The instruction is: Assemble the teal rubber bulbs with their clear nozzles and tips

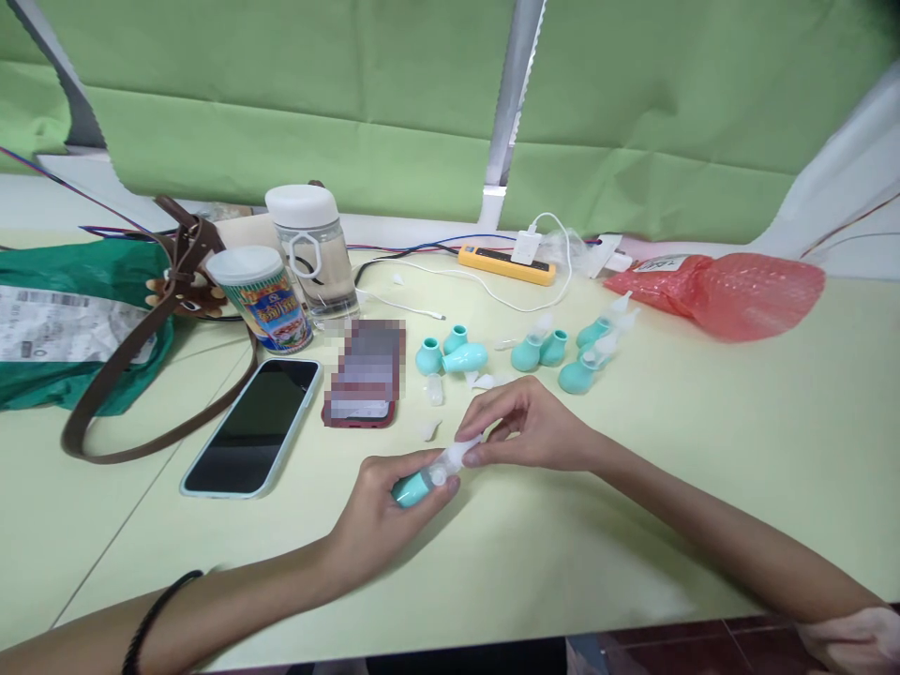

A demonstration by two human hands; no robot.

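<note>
black band (160, 609) round the forearm lies nearest the camera; past it, both hands are occupied just above the bench (597, 562), the left hand (383, 502) wrapped about a teal bulb (412, 488), the right hand (538, 427) pinching the white tip (462, 451) at its end. too hard a squeeze or a skewed push could make the tip slip; a stray knuckle might knock the loose piece (431, 430) just beyond, or roll the toppled bulb (467, 357). farther out, lettering on the printed cup (277, 309), the green bag's barcoded label (77, 323) and the red bag's label (659, 263) is too small to read surely
</note>
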